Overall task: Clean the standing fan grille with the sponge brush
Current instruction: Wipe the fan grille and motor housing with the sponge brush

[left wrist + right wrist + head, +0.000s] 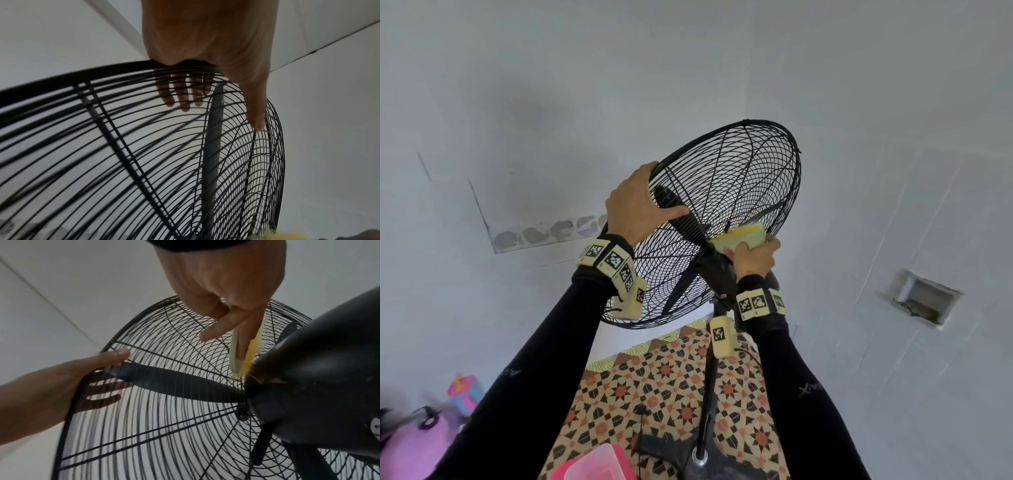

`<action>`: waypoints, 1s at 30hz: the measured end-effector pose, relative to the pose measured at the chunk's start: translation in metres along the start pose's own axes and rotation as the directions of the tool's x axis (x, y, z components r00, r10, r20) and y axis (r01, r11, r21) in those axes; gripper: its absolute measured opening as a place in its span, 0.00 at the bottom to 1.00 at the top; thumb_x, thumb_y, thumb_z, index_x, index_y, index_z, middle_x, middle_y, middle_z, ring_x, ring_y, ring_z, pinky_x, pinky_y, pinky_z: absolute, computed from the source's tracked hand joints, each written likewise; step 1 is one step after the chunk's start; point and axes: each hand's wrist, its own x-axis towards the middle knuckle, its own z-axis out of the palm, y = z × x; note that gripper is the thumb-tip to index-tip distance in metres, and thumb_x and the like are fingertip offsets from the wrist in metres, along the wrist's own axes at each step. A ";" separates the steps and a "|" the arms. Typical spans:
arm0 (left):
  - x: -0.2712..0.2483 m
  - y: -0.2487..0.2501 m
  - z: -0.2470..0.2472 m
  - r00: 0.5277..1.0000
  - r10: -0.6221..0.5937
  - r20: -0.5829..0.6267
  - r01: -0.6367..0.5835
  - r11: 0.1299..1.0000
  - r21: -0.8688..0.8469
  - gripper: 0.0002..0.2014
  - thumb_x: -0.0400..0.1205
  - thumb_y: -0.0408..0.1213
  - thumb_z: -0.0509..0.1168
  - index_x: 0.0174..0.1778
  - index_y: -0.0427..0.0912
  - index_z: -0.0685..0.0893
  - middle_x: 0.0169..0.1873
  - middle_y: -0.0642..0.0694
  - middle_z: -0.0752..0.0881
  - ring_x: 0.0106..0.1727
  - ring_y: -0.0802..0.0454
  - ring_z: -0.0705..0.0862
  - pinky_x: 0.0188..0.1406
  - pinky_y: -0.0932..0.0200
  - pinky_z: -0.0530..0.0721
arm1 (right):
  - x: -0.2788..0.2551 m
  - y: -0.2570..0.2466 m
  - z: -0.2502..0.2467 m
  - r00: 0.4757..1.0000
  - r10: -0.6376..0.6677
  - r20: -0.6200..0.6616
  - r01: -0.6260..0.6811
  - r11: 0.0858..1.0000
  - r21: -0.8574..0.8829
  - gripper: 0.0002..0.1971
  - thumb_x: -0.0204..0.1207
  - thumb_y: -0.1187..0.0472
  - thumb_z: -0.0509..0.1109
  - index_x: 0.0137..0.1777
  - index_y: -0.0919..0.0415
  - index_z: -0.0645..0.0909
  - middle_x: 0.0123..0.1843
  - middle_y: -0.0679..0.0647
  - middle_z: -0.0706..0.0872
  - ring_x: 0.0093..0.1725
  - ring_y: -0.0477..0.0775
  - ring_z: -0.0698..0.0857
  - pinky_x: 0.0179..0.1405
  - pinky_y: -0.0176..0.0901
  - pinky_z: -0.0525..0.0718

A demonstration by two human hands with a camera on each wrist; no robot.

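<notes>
Pale grey-white walls [688,68] are filling the space around me, and a floor of orange, black and cream patterned tiles [664,373] is showing below between my black sleeves. The black wire grille of the standing fan [750,178] is tilting back in front of me on its thin black pole [707,383].

My left hand [635,205] is gripping the grille's thick outer rim [61,76]: the four fingers [183,99] are hooking over the edge and lying fairly straight against the far side of the wires, while the thumb [255,110] is stretching along the near side, so the rim is being pinched between them. A dark fan blade [174,384] is sitting inside the cage just beside those fingers.

My right hand [753,255] is clamping a yellow-and-white sponge brush [739,236], with the fingers curling round its back edge. The brush is pressing against the rear grille wires close to the centre, right beside the black rounded motor housing [318,369]. In the right wrist view the index finger [218,327] is sticking out a little apart from the others, and the yellow sponge face [252,352] is lying against the wires.

A translucent pink plastic container [599,462] is sitting on the floor near the fan's base.
</notes>
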 end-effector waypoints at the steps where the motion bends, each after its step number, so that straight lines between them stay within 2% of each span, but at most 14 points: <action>1: 0.000 0.001 0.000 1.000 -0.001 0.003 0.001 1.000 -0.002 0.53 0.65 0.72 0.79 0.83 0.52 0.71 0.74 0.51 0.83 0.73 0.46 0.83 0.73 0.38 0.80 | 0.001 -0.003 0.002 1.000 0.002 -0.030 -0.003 1.000 -0.015 0.29 0.78 0.71 0.68 0.77 0.58 0.65 0.70 0.68 0.82 0.65 0.71 0.85 0.61 0.63 0.89; 4: 0.002 0.000 -0.001 1.000 -0.010 -0.003 0.010 1.000 0.008 0.53 0.65 0.73 0.79 0.83 0.52 0.71 0.74 0.51 0.84 0.73 0.45 0.83 0.73 0.36 0.81 | -0.004 -0.006 0.011 0.996 -0.003 0.094 0.014 0.992 -0.122 0.29 0.78 0.71 0.70 0.79 0.62 0.69 0.70 0.66 0.82 0.65 0.70 0.85 0.59 0.64 0.90; 7: 0.002 -0.004 -0.001 1.000 -0.011 -0.008 0.011 1.000 0.014 0.53 0.65 0.74 0.78 0.83 0.52 0.71 0.74 0.50 0.84 0.74 0.44 0.83 0.73 0.35 0.80 | -0.001 -0.008 0.005 0.952 0.091 0.292 -0.045 0.986 -0.162 0.27 0.77 0.76 0.68 0.77 0.67 0.75 0.68 0.60 0.80 0.59 0.65 0.87 0.45 0.51 0.94; 9: 0.001 -0.004 -0.001 1.000 -0.002 -0.008 0.002 1.000 0.015 0.53 0.65 0.75 0.78 0.83 0.52 0.71 0.74 0.50 0.84 0.74 0.45 0.83 0.73 0.35 0.80 | 0.007 -0.016 -0.005 0.952 0.140 0.272 -0.115 0.988 -0.106 0.23 0.78 0.77 0.65 0.74 0.69 0.78 0.62 0.58 0.78 0.44 0.58 0.90 0.37 0.43 0.92; 11: 0.000 -0.001 0.000 1.000 0.004 -0.008 -0.004 1.000 0.006 0.53 0.65 0.74 0.78 0.83 0.52 0.71 0.74 0.51 0.84 0.73 0.46 0.83 0.73 0.37 0.80 | 0.014 -0.021 -0.009 0.984 0.077 0.162 -0.069 0.996 -0.055 0.23 0.79 0.75 0.66 0.75 0.69 0.76 0.62 0.57 0.77 0.37 0.54 0.89 0.38 0.45 0.93; 13: 0.001 0.000 0.000 1.000 -0.003 -0.009 0.003 1.000 0.004 0.52 0.65 0.72 0.79 0.83 0.52 0.72 0.74 0.51 0.84 0.73 0.46 0.83 0.73 0.39 0.80 | 0.009 -0.022 -0.003 0.994 0.003 0.109 0.007 0.996 -0.092 0.25 0.78 0.72 0.68 0.76 0.67 0.75 0.66 0.58 0.79 0.44 0.59 0.91 0.45 0.53 0.94; 16: 0.001 -0.002 -0.001 1.000 -0.011 -0.009 0.011 1.000 0.005 0.52 0.66 0.72 0.79 0.83 0.52 0.71 0.74 0.51 0.83 0.74 0.45 0.82 0.73 0.38 0.79 | 0.001 -0.015 0.004 0.968 0.058 0.245 -0.010 0.981 -0.194 0.27 0.76 0.71 0.70 0.76 0.65 0.77 0.69 0.61 0.81 0.58 0.62 0.89 0.55 0.55 0.92; 18: 0.001 -0.004 -0.002 1.000 -0.010 -0.003 0.010 1.000 0.010 0.53 0.65 0.73 0.79 0.83 0.52 0.71 0.75 0.50 0.83 0.74 0.44 0.82 0.74 0.36 0.79 | 0.002 -0.018 -0.003 0.940 0.124 0.318 -0.072 0.983 -0.170 0.24 0.77 0.75 0.68 0.74 0.68 0.79 0.65 0.60 0.81 0.45 0.55 0.89 0.40 0.43 0.93; 21: 0.000 0.000 0.000 1.000 0.003 -0.005 -0.003 1.000 0.008 0.53 0.65 0.72 0.79 0.83 0.52 0.71 0.74 0.50 0.83 0.74 0.45 0.82 0.73 0.37 0.80 | 0.011 -0.019 -0.010 0.979 0.097 0.180 -0.078 0.991 -0.111 0.23 0.78 0.74 0.68 0.73 0.68 0.79 0.64 0.58 0.83 0.35 0.45 0.84 0.29 0.30 0.86; 23: 0.001 0.002 0.001 1.000 0.001 -0.007 -0.001 1.000 0.006 0.53 0.65 0.72 0.79 0.83 0.52 0.71 0.74 0.51 0.83 0.73 0.45 0.83 0.72 0.38 0.80 | 0.007 -0.016 -0.007 0.994 0.043 0.104 -0.030 0.992 -0.121 0.26 0.76 0.71 0.70 0.76 0.64 0.77 0.68 0.60 0.84 0.46 0.53 0.89 0.45 0.39 0.91; 25: 0.002 0.000 0.001 1.000 -0.007 0.001 0.007 1.000 0.008 0.53 0.66 0.72 0.79 0.83 0.52 0.71 0.75 0.50 0.83 0.74 0.44 0.82 0.72 0.38 0.80 | -0.005 -0.011 -0.002 0.987 0.040 0.158 -0.015 0.988 -0.155 0.29 0.75 0.68 0.74 0.77 0.60 0.77 0.70 0.59 0.85 0.63 0.60 0.87 0.66 0.51 0.87; 26: 0.002 -0.002 0.000 1.000 -0.009 0.003 0.009 1.000 0.011 0.53 0.65 0.73 0.78 0.83 0.52 0.70 0.75 0.50 0.82 0.74 0.44 0.82 0.72 0.37 0.80 | -0.007 -0.007 -0.001 0.977 0.047 0.206 -0.015 0.988 -0.154 0.30 0.75 0.68 0.75 0.78 0.60 0.77 0.70 0.57 0.85 0.66 0.60 0.85 0.69 0.52 0.85; 28: 0.002 -0.006 -0.001 1.000 -0.005 -0.001 0.005 1.000 0.010 0.54 0.65 0.74 0.78 0.83 0.51 0.70 0.75 0.49 0.83 0.74 0.44 0.82 0.72 0.35 0.80 | -0.011 -0.008 -0.006 0.967 0.078 0.244 -0.072 0.997 -0.033 0.30 0.75 0.72 0.75 0.78 0.60 0.78 0.69 0.57 0.85 0.62 0.57 0.87 0.59 0.46 0.90; 30: 0.001 -0.005 -0.001 1.000 0.002 0.000 -0.002 1.000 0.004 0.54 0.65 0.73 0.79 0.83 0.51 0.70 0.75 0.50 0.83 0.73 0.44 0.82 0.72 0.36 0.80 | -0.014 -0.012 -0.015 0.987 0.086 0.138 -0.109 0.980 0.169 0.28 0.73 0.74 0.76 0.73 0.59 0.80 0.63 0.60 0.87 0.53 0.58 0.91 0.41 0.39 0.92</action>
